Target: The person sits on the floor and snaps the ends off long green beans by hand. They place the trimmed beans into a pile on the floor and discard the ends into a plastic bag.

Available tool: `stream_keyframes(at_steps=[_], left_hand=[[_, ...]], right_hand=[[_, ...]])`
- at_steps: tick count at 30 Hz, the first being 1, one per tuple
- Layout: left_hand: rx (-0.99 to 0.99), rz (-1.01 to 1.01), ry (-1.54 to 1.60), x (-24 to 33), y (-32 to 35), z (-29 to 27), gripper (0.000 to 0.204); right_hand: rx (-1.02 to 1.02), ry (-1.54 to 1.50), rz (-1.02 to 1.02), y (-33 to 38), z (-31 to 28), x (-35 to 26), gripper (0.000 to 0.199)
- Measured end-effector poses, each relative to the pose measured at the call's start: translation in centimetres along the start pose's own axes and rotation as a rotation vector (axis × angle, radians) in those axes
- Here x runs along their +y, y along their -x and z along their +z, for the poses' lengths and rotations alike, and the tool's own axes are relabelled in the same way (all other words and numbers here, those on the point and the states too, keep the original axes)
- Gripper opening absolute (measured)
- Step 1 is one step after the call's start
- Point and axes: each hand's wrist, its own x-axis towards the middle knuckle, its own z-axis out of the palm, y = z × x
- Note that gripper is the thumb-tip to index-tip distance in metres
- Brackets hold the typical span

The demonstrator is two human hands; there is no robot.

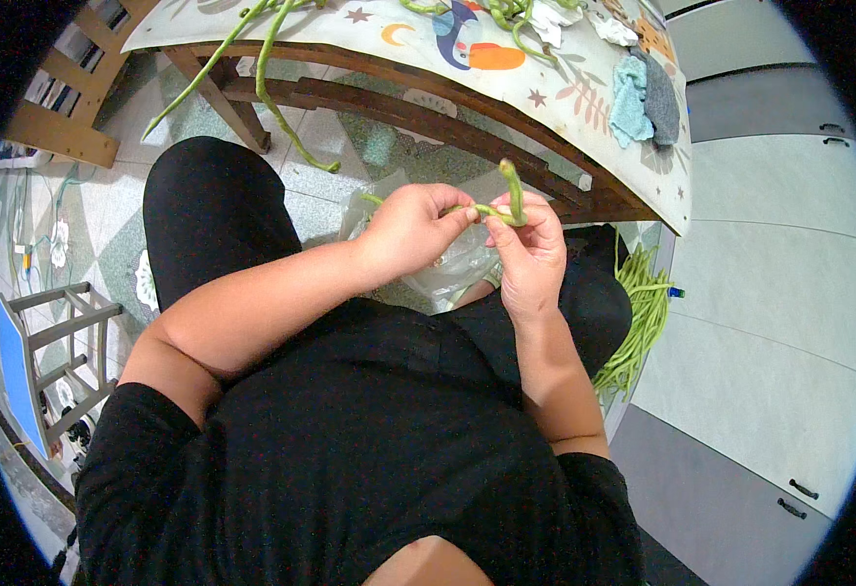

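Between my two hands is a long green bean (515, 191), its curled end rising above the fingers of my right hand (530, 249). My left hand (410, 230) pinches the same bean close to the right fingertips, and a short green piece pokes out on its far left side. Both hands are closed on it, above my lap. Below them a clear plastic bag (447, 278) hangs between my knees; what lies inside cannot be made out.
Ahead stands a table (584, 59) with a patterned cloth, more long beans (267, 83) drooping over its edge, and teal and grey cloths (633, 103). A big bundle of long beans (643, 317) lies right of my knee, beside cabinets (770, 283). A blue-topped stool (22, 366) is at left.
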Motion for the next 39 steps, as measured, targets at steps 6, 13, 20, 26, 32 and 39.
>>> stream_keyframes(at_steps=[6,13,20,26,32,39], left_hand=[[-0.023,-0.401,0.660,0.6,-0.1,0.3,0.014],[-0.027,-0.387,0.678,0.9,-0.9,-1.3,0.018],[-0.108,-0.314,0.531,1.0,-0.2,-0.3,0.034],[-0.015,-0.092,0.591,2.0,-0.8,-1.9,0.034],[0.104,-0.024,0.726,2.6,-1.3,-3.8,0.019],[0.040,0.239,0.186,-0.1,-2.0,-3.6,0.016]], right_hand=[[0.066,0.214,-0.147,0.4,0.3,1.0,0.014],[0.164,-0.138,0.100,-0.3,0.6,-0.4,0.009],[0.226,-0.265,0.258,-0.7,-0.9,-0.5,0.012],[0.090,-0.205,0.365,-0.5,-1.3,-0.7,0.009],[-0.090,-0.056,0.453,-0.2,-1.3,-0.8,0.008],[-0.124,0.042,0.466,-0.3,-1.1,-0.7,0.010]])
